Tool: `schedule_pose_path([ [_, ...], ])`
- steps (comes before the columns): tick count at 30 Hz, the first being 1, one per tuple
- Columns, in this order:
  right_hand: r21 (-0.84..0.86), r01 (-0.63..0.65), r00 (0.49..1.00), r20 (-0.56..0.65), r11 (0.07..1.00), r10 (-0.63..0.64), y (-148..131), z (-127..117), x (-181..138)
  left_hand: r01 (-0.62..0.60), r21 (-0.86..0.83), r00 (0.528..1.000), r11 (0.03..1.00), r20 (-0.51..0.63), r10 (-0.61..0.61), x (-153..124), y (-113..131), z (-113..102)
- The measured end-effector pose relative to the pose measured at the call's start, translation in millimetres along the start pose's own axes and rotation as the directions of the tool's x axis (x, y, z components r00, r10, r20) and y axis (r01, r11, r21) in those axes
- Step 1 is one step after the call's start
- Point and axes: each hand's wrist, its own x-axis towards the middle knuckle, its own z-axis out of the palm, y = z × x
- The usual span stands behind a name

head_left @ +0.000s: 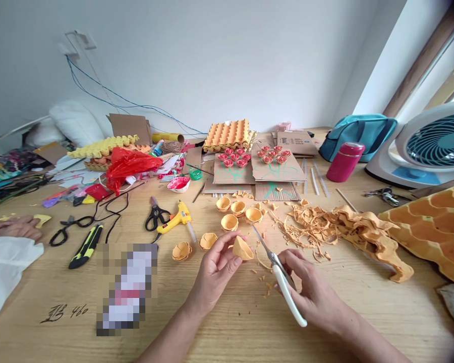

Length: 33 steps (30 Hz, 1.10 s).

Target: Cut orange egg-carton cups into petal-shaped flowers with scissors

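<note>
Between the thumb and fingers of my left hand (pixel 219 262) is a small orange egg-carton cup (pixel 242 249), tilted on its side. My right hand (pixel 310 288) grips white-handled scissors (pixel 285 292), whose blades point up and left, just right of the cup. Beyond my left hand stand several cut carton cups (pixel 229 222) with petal-like rims, and two more sit to its left, one of them a cup (pixel 182 251) near the pixelated patch. Small orange scraps (pixel 268 287) lie on the table below the scissors.
A heap of carton trimmings (pixel 318 229) and a large egg tray (pixel 435 227) lie to the right. Left are a yellow glue gun (pixel 177 218), black scissors (pixel 157 217) and a utility knife (pixel 86 246). Another person's hand (pixel 17 228) rests at far left. Cardboard with red flowers (pixel 232 169) lies behind.
</note>
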Motion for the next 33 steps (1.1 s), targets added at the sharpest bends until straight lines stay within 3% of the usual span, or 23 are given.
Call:
schedule_pose_path([
  [6,-0.137,0.149,0.988,0.055,0.979,-0.142,-1.7,2.1,1.2,0.006,-0.01,1.0,1.0,-0.021,-0.006,0.1,2.1,2.1],
  [25,-0.259,0.17,0.985,0.031,0.951,-0.168,-0.3,2.1,1.1,0.035,0.014,0.999,0.999,-0.038,-0.034,-2.8,5.0,7.3],
  [33,-0.2,0.203,0.979,0.064,0.958,-0.194,0.8,4.8,0.4,0.025,-0.004,1.0,1.0,-0.012,-0.025,-2.1,3.5,5.1],
])
